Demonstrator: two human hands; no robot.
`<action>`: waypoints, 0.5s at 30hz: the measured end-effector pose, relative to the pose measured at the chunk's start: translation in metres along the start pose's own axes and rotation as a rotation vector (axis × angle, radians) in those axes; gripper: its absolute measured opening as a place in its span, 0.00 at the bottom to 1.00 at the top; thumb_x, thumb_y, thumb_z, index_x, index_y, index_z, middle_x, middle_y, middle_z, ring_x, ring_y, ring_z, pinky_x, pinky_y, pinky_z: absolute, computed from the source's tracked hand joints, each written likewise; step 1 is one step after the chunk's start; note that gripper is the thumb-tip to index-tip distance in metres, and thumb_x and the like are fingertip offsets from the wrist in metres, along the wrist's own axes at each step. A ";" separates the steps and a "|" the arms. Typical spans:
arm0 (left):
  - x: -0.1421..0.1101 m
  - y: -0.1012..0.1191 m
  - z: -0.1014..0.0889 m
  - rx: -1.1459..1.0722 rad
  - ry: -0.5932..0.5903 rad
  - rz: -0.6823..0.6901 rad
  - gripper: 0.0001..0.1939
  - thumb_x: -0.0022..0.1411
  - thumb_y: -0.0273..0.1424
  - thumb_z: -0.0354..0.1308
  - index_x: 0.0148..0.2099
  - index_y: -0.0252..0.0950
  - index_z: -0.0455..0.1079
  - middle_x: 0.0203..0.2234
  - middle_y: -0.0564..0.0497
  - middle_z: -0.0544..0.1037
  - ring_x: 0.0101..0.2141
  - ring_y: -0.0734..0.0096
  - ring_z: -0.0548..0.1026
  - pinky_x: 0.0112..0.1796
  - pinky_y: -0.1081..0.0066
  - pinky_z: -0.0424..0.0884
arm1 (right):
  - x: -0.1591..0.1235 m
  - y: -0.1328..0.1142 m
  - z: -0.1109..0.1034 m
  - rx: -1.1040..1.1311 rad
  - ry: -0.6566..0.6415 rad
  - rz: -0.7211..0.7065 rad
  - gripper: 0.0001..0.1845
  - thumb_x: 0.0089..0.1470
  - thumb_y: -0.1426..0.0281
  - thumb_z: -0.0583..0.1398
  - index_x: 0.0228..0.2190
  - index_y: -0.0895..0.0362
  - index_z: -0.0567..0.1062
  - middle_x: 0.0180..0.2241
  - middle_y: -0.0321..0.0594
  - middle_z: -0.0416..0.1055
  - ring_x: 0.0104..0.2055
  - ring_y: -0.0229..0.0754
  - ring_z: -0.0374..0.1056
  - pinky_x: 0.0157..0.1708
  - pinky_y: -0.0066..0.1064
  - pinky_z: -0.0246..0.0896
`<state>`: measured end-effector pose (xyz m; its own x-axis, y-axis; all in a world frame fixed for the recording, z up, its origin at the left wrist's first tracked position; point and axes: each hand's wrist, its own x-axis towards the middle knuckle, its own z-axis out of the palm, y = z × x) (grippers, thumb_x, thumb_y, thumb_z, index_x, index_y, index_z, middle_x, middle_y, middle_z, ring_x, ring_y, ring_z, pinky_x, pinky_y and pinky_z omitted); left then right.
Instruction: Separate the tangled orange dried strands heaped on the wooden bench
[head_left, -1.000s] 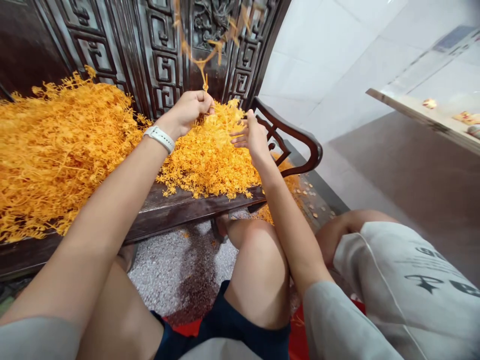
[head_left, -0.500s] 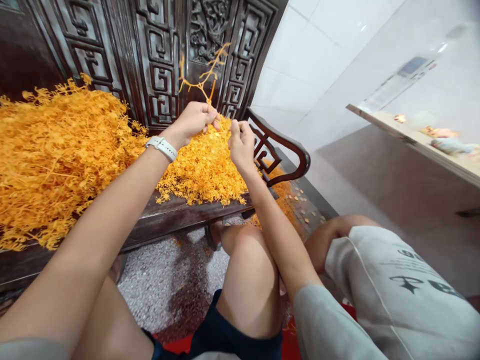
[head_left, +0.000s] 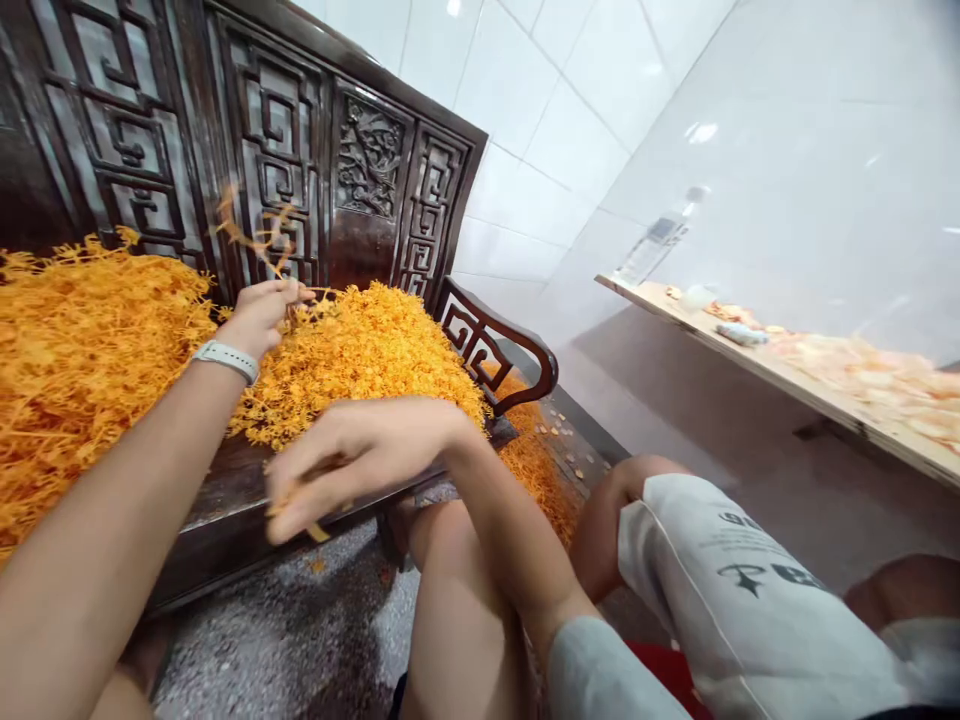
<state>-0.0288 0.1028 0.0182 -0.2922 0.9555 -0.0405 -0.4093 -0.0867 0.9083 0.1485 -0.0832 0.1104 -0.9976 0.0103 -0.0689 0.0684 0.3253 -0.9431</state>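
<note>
My left hand (head_left: pixel 264 312), with a pale watch strap on the wrist, pinches the stem of a thin, branching orange plastic-looking sprig (head_left: pixel 262 245), blurred by motion. It is over the left side of the pile of small orange pieces (head_left: pixel 397 345) on the dark carved wooden bench (head_left: pixel 214 500). Nearer to me, my right hand (head_left: pixel 360 455) is over the bench's front edge, back of the hand up and fingers bent, smeared by motion. A small orange strip (head_left: pixel 318 533) sticks out under its fingers, seemingly held; the fingertips are partly hidden.
A larger heap of orange sprigs (head_left: pixel 82 370) covers the bench at left. A curved armrest (head_left: pixel 517 370) closes its right end, with more orange pieces (head_left: pixel 536 480) on the floor beyond. Another person's leg in light shorts (head_left: pixel 720 570) is at right, below a wall shelf (head_left: pixel 810 385).
My left hand has moved left with the sprig, away from the right hand. My right hand has come down and left toward the bench's front edge. The view has shifted right.
</note>
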 end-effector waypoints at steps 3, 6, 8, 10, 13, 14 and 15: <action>0.000 0.016 -0.003 -0.108 -0.025 0.026 0.08 0.69 0.21 0.65 0.34 0.33 0.76 0.28 0.51 0.80 0.19 0.83 0.69 0.19 0.80 0.58 | -0.025 0.050 -0.048 0.190 0.495 -0.058 0.24 0.59 0.47 0.72 0.38 0.56 0.80 0.32 0.38 0.76 0.28 0.34 0.66 0.29 0.27 0.62; -0.006 0.026 0.001 -0.166 -0.059 0.018 0.10 0.66 0.17 0.64 0.33 0.34 0.74 0.27 0.54 0.77 0.20 0.82 0.71 0.22 0.80 0.64 | -0.036 0.105 -0.082 0.470 1.360 0.024 0.24 0.68 0.46 0.62 0.46 0.53 0.78 0.35 0.40 0.73 0.29 0.36 0.64 0.29 0.27 0.63; -0.011 0.028 0.006 -0.192 -0.070 0.008 0.10 0.64 0.16 0.65 0.33 0.35 0.74 0.26 0.55 0.75 0.22 0.81 0.72 0.25 0.79 0.68 | -0.033 0.128 -0.089 0.547 1.685 0.212 0.23 0.71 0.48 0.58 0.52 0.52 0.75 0.44 0.45 0.75 0.36 0.40 0.69 0.33 0.29 0.68; -0.015 0.028 0.011 -0.186 -0.099 -0.008 0.09 0.63 0.16 0.66 0.34 0.35 0.74 0.27 0.55 0.75 0.23 0.80 0.72 0.26 0.78 0.69 | -0.028 0.139 -0.088 0.486 1.779 0.306 0.22 0.70 0.48 0.59 0.54 0.51 0.74 0.52 0.48 0.74 0.41 0.43 0.72 0.36 0.32 0.70; -0.023 0.025 0.020 -0.119 -0.176 -0.010 0.07 0.63 0.18 0.66 0.35 0.35 0.74 0.28 0.53 0.76 0.24 0.79 0.73 0.26 0.78 0.68 | -0.018 0.140 -0.086 0.353 1.690 0.127 0.22 0.67 0.47 0.63 0.48 0.51 0.75 0.52 0.47 0.75 0.42 0.43 0.73 0.38 0.32 0.70; -0.025 0.023 0.023 -0.075 -0.210 -0.003 0.07 0.63 0.19 0.66 0.36 0.34 0.75 0.28 0.53 0.76 0.25 0.78 0.74 0.25 0.78 0.67 | -0.016 0.137 -0.085 0.330 1.647 0.036 0.22 0.66 0.46 0.64 0.46 0.51 0.75 0.50 0.46 0.76 0.42 0.43 0.74 0.39 0.32 0.70; -0.028 0.021 0.026 -0.023 -0.242 0.008 0.06 0.63 0.19 0.66 0.36 0.34 0.75 0.27 0.52 0.76 0.25 0.77 0.74 0.25 0.77 0.66 | -0.014 0.134 -0.086 0.318 1.604 -0.039 0.23 0.65 0.45 0.64 0.44 0.52 0.76 0.47 0.45 0.77 0.41 0.43 0.74 0.39 0.33 0.70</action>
<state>-0.0066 0.0822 0.0492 -0.0810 0.9942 0.0708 -0.4285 -0.0989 0.8981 0.1709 0.0409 0.0133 0.0248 0.9880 0.1522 -0.1583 0.1542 -0.9753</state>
